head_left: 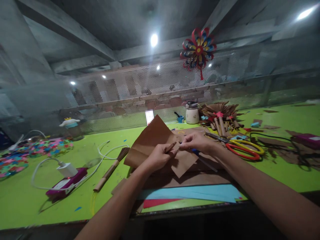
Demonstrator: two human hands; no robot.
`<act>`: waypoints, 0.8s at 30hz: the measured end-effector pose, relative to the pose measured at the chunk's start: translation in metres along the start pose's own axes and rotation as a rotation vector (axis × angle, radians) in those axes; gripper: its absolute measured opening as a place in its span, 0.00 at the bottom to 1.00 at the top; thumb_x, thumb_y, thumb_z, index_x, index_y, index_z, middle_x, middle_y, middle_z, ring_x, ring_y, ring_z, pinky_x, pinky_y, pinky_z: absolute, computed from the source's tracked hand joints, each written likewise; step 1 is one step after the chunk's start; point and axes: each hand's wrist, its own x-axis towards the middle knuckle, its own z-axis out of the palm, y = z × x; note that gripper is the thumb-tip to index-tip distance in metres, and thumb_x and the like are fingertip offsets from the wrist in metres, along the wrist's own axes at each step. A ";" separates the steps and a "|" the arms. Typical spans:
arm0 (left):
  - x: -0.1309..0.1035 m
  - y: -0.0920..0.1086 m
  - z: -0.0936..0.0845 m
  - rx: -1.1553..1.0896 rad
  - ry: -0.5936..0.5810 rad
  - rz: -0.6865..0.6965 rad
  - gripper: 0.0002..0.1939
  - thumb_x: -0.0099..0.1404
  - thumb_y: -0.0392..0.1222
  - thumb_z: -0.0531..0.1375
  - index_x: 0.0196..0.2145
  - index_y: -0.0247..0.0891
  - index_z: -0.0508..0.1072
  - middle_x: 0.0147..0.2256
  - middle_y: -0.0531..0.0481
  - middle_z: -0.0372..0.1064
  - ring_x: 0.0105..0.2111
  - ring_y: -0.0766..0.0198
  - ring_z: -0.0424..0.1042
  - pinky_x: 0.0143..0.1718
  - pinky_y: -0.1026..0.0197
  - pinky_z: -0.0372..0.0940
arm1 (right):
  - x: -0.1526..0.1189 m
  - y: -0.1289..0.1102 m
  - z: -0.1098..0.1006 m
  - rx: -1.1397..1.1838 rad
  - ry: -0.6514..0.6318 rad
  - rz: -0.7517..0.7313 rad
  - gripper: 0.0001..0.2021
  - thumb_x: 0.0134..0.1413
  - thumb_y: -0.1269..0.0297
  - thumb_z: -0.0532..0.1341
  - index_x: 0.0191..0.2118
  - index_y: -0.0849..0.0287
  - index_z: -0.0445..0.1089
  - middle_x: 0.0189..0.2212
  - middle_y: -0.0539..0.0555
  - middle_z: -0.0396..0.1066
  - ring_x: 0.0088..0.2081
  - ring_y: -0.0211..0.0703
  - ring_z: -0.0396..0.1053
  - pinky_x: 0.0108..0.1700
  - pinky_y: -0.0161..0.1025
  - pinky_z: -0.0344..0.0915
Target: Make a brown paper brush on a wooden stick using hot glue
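In the middle of the head view, my left hand (160, 157) is closed round a small roll of brown paper (171, 146), whose end points up to the right. My right hand (196, 142) is pinched close to the roll's tip; what lies between its fingertips is too small to make out. A large creased sheet of brown paper (156, 133) rises behind and around my left hand. More brown paper lies flat under both hands, with light blue strips (190, 192) and a red piece (160, 202) at the table's front edge.
Scissors with red and yellow handles (243, 150) lie by my right forearm. Folded paper fans (220, 111) and a white jar (192, 115) stand behind. Leftward are a rolled paper bundle (110, 171), a purple power strip (66, 183) with white cable and colourful stars (50, 146).
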 end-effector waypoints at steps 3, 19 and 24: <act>0.000 -0.001 -0.001 -0.042 0.007 -0.035 0.16 0.56 0.49 0.58 0.22 0.34 0.62 0.19 0.57 0.52 0.18 0.74 0.51 0.20 0.68 0.46 | 0.002 0.003 -0.008 0.080 0.050 0.015 0.14 0.35 0.58 0.69 0.20 0.65 0.69 0.15 0.47 0.64 0.18 0.30 0.58 0.22 0.31 0.54; 0.000 0.004 -0.006 -0.173 0.023 -0.175 0.13 0.52 0.46 0.61 0.23 0.31 0.69 0.20 0.52 0.65 0.20 0.70 0.60 0.24 0.66 0.53 | 0.000 -0.004 0.009 0.040 0.183 0.005 0.15 0.34 0.56 0.67 0.22 0.64 0.69 0.17 0.47 0.64 0.20 0.31 0.57 0.24 0.32 0.52; -0.003 0.009 -0.012 -0.190 -0.060 -0.189 0.13 0.52 0.45 0.61 0.21 0.30 0.71 0.17 0.52 0.65 0.18 0.72 0.55 0.22 0.67 0.48 | -0.002 -0.008 0.007 0.119 0.197 0.037 0.14 0.31 0.58 0.69 0.20 0.65 0.69 0.15 0.47 0.64 0.19 0.31 0.58 0.23 0.32 0.52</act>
